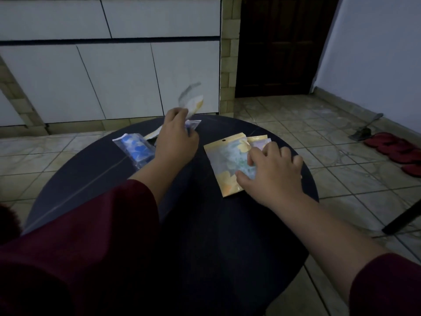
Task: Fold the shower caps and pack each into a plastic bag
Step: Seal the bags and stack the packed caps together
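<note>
On the round dark table (102, 179), my left hand (177, 137) pinches a thin white and yellow plastic bag (193, 101), lifted and blurred above the far edge. A blue-patterned packed cap in clear plastic (135, 151) lies left of that hand, and another blue piece (192, 125) peeks out beside its fingers. My right hand (273, 172) rests with curled fingers on a yellow-edged bag holding a greenish cap (227, 165). A second yellow bag (259, 140) lies partly under it.
White cabinet doors (114, 76) stand behind the table. A dark wooden door (280, 42) is at the back right. Red slippers (396, 149) and a dustpan (362, 133) lie on the tiled floor to the right. A dark chair leg (403, 217) stands at right.
</note>
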